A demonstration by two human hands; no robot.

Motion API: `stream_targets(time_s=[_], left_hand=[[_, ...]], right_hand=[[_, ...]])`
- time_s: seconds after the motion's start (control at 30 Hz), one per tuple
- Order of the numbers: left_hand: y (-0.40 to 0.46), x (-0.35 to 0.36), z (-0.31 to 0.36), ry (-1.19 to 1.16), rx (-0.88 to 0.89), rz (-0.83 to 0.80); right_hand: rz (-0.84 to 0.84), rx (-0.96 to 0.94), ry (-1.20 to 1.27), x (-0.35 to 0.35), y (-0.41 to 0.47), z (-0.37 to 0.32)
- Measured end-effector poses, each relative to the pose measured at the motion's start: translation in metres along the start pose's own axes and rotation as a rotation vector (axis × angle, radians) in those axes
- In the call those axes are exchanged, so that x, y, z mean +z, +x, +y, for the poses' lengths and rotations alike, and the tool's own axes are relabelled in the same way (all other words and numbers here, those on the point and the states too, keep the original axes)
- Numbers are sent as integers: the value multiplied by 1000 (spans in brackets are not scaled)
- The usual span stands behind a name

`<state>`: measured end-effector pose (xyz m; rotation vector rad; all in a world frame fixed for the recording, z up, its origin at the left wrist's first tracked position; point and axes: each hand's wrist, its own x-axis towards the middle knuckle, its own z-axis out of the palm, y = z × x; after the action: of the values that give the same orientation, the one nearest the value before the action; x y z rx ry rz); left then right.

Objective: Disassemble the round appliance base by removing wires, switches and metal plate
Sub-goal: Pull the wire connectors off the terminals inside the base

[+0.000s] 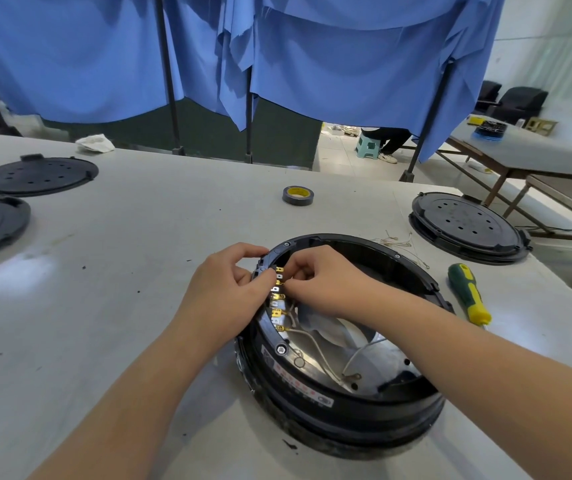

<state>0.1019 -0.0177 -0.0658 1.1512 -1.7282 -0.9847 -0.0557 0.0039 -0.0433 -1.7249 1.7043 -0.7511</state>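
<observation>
Blue cloth [329, 57] hangs behind your pale desk [121, 220], and the round appliance base [343, 403] sits on it just right of centre, open side up, its oval outline running from far left to near right in this view. Your two hands meet at its far-left rim. Your left hand [229, 289] curls over the outside of the rim, thumb and fingers pinching the black switch block [269, 271] there. Your right hand [319, 278] reaches in from inside the ring, fingertips pinched at the row of brass terminals [277, 299] that runs down the inner wall; whether it grips a terminal or a wire you cannot tell. White wires [315, 348] trail from the lower terminals across the shiny metal plate [312, 365] in the bottom. A green-and-yellow screwdriver [468, 294] lies just right of the base, handle pointing away from you. A tape roll [298, 195] stands beyond, and black round covers [35, 175] lie far left and far right.
</observation>
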Motion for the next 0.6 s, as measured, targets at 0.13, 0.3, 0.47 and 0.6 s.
stream_targets(time_s=[0.13, 0.3, 0.47, 0.6], left_hand=[[0, 0, 1, 10, 10, 6], [0, 0, 1, 18, 10, 12], [0, 0, 1, 17, 9, 4], [-1, 0, 0, 27, 17, 10]], right_hand=[[-4, -2, -12, 1, 0, 0], [27, 33, -13, -3, -1, 3], [29, 40, -22, -2, -2, 3], [38, 35, -35, -2, -1, 3]])
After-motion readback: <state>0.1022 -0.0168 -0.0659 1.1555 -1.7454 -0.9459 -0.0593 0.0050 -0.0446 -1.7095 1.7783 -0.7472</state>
